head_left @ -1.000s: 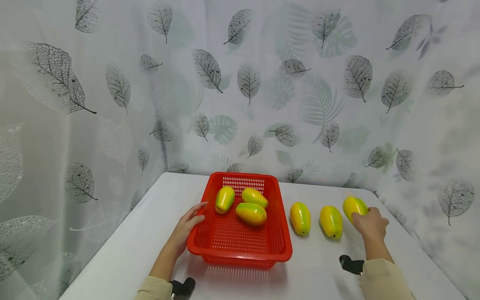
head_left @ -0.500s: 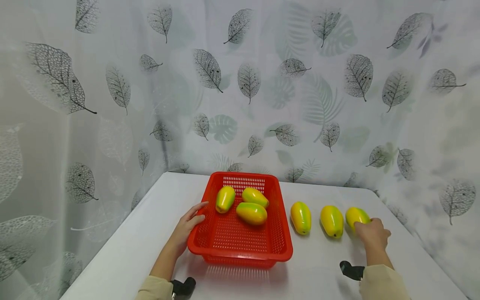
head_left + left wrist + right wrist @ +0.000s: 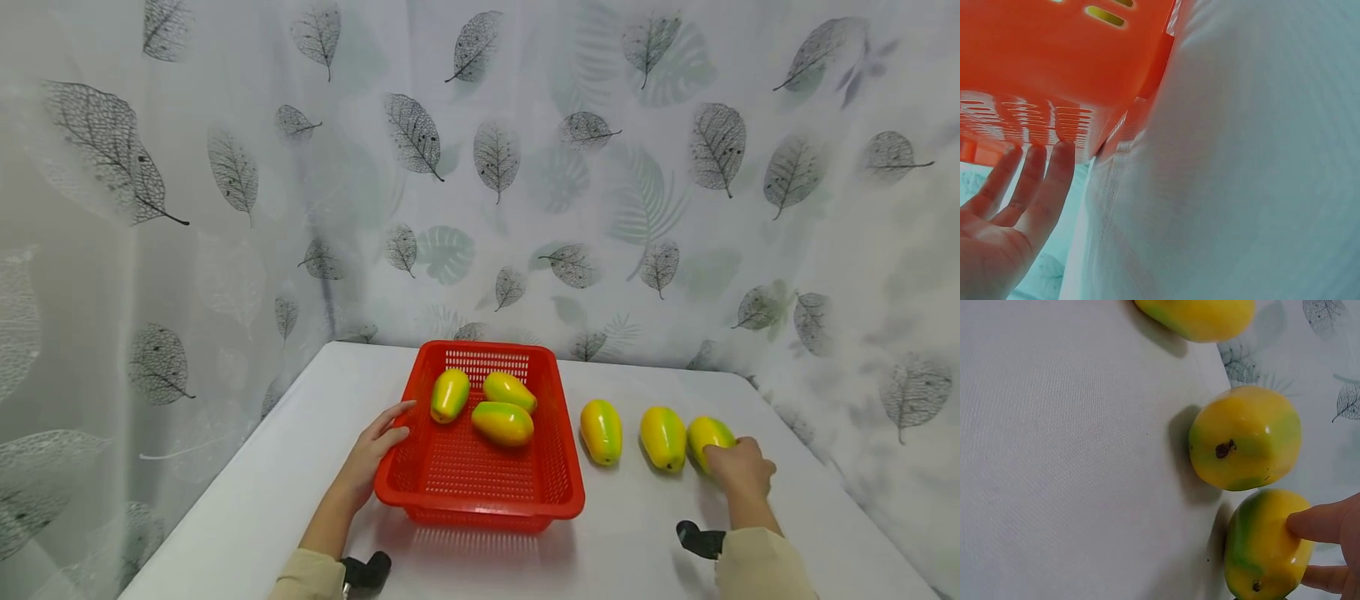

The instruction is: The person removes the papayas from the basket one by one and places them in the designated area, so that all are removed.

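A red plastic basket (image 3: 480,506) stands on the white table, with three yellow-green papayas lying in it. My left hand (image 3: 377,446) is at its left side; in the left wrist view, nearly straight fingers (image 3: 1047,187) touch the slotted wall below the rim. To the right of the basket, three more papayas form a row. My right hand (image 3: 741,469) holds the rightmost papaya (image 3: 708,437) on the table, thumb and finger against its skin in the right wrist view. Beside it lie the middle papaya (image 3: 663,439) and the papaya nearest the basket (image 3: 602,432).
The white table (image 3: 630,542) runs back to a pale curtain (image 3: 525,208) printed with leaves, which also hangs along both sides. A black device (image 3: 701,540) is strapped at the right wrist, and a similar black device (image 3: 367,572) at the left.
My right hand has lowered the rightmost papaya to the table, beside the middle one. The left hand and the basket have stayed in place.
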Demonstrator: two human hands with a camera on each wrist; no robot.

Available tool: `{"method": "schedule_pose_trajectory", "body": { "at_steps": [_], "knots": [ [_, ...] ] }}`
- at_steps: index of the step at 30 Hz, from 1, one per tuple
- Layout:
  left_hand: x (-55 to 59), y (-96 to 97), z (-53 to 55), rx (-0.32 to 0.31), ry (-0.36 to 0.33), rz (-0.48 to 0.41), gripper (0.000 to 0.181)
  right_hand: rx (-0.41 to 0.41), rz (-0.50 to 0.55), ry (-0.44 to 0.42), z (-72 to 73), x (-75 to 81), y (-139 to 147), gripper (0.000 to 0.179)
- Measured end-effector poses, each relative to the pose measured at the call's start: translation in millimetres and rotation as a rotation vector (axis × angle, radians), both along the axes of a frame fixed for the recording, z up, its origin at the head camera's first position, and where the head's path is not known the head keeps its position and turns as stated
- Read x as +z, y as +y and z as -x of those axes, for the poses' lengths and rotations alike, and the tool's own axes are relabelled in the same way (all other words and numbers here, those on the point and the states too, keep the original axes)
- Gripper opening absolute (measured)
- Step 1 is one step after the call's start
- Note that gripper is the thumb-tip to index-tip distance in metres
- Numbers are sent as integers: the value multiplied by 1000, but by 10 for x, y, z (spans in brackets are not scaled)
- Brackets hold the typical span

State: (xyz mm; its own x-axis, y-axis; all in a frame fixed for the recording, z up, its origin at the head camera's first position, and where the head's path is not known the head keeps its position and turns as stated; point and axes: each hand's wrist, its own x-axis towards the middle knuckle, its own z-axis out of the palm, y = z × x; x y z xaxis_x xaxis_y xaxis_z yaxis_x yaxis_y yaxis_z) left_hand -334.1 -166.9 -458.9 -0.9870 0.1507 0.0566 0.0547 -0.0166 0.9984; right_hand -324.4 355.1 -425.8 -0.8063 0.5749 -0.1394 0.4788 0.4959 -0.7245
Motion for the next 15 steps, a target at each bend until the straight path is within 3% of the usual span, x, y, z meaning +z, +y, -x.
{"method": "schedule_pose_trajectory", "body": {
  "at_steps": [15],
  "knots": [
    [0,-3,-8,9,2,-2,51,1,-18,-28,-20,33,-53,76]
  ]
}}
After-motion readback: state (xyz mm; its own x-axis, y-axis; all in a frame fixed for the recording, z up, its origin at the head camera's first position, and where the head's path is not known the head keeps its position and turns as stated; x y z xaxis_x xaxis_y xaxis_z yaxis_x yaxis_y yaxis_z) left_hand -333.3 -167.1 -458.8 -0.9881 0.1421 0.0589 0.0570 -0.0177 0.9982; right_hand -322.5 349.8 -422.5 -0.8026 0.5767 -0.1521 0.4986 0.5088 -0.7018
